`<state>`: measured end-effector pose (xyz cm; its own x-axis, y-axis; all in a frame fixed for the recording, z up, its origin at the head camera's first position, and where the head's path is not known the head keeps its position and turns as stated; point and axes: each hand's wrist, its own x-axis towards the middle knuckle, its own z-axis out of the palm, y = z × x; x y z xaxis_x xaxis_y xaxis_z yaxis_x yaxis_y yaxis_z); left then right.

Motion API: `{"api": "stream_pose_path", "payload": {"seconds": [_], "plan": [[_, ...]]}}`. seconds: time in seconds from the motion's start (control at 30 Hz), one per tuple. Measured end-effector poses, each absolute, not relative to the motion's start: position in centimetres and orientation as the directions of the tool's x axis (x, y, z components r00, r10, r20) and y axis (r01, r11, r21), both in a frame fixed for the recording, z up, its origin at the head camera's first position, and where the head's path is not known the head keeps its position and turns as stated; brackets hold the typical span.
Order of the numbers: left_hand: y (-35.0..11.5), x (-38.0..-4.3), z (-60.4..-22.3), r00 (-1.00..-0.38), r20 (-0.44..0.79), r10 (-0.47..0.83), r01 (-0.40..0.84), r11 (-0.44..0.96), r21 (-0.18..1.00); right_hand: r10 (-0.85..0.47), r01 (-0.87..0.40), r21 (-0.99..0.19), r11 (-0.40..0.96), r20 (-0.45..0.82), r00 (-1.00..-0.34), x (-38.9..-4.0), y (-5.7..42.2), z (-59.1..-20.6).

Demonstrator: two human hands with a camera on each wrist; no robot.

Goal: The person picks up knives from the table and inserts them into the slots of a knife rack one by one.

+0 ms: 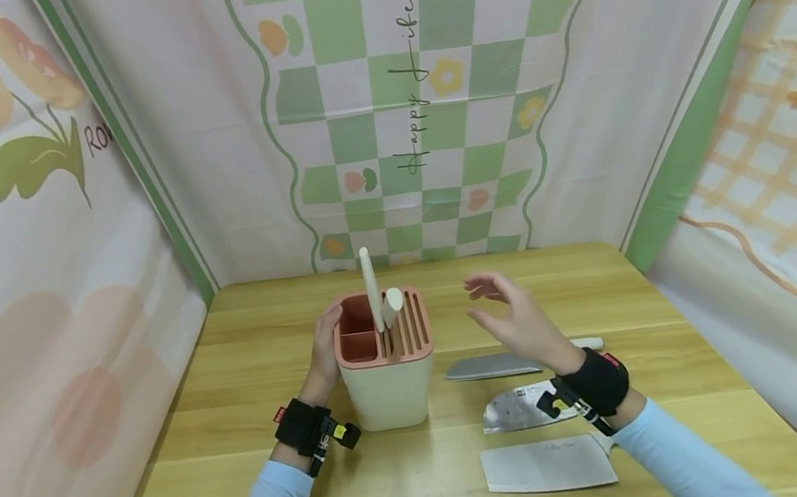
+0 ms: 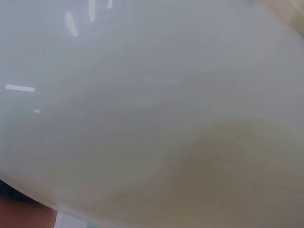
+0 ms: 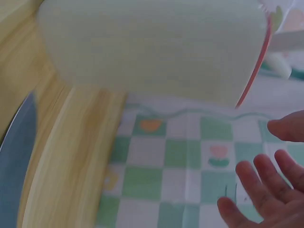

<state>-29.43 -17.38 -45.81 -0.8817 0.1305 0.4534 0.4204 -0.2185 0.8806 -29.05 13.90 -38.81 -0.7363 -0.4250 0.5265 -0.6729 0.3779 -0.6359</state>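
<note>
A cream knife holder (image 1: 389, 397) with a pink slotted top stands upright on the table. Two white-handled knives are in its slots, one with a tall thin handle (image 1: 370, 284), the other with a thicker handle (image 1: 393, 302). My left hand (image 1: 323, 347) rests against the holder's left side, fingertips at the rim. In the left wrist view the pale holder wall (image 2: 142, 95) fills nearly everything. My right hand (image 1: 517, 321) is in the air to the holder's right, fingers spread and slightly bent, holding nothing. The right wrist view shows its fingers (image 3: 268, 183) apart from the holder.
Three knives lie on the wooden table (image 1: 286, 491) at the right: a long-bladed knife (image 1: 493, 366) farthest back, a wide-bladed knife (image 1: 516, 410) partly under my right wrist, and a cleaver (image 1: 549, 465) nearest me. Patterned cloth (image 1: 398, 117) hangs behind and at both sides.
</note>
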Motion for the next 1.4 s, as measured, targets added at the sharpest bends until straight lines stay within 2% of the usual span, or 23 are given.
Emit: {"api": "stream_pose_path", "payload": {"seconds": [0.27,0.47,0.63,0.77,1.03,1.4], "plan": [[-17.4,-29.2,-45.7,-0.878,0.463,0.125,0.432,-0.213,0.876,-0.419,-0.617,-0.553,0.560,0.454,-0.787,-31.9,21.1,-42.5],[-17.3,-29.4,-45.7,-0.874,0.469,0.127,0.435,-0.227,0.871,-0.429,-0.525,-0.555,0.645,0.306,-0.850,-32.6,25.2,-43.9],[-17.4,-29.6,-45.9,-0.876,0.465,0.128,0.428,-0.237,0.872,-0.445,-0.479,-0.553,0.682,0.206,-0.872,-32.7,26.5,-44.5],[-17.5,-29.6,-45.9,-0.882,0.453,0.128,0.418,-0.229,0.879,-0.471,-0.486,-0.508,0.711,0.168,-0.866,-33.1,27.2,-45.1],[-17.2,-29.7,-45.8,-0.882,0.456,0.118,0.423,-0.227,0.877,-0.495,-0.450,-0.505,0.736,0.052,-0.867,-33.8,28.9,-46.6],[-17.2,-29.6,-45.8,-0.893,0.439,0.102,0.407,-0.239,0.882,-0.495,-0.448,-0.351,0.822,-0.055,-0.867,-34.4,30.4,-47.8]]}}
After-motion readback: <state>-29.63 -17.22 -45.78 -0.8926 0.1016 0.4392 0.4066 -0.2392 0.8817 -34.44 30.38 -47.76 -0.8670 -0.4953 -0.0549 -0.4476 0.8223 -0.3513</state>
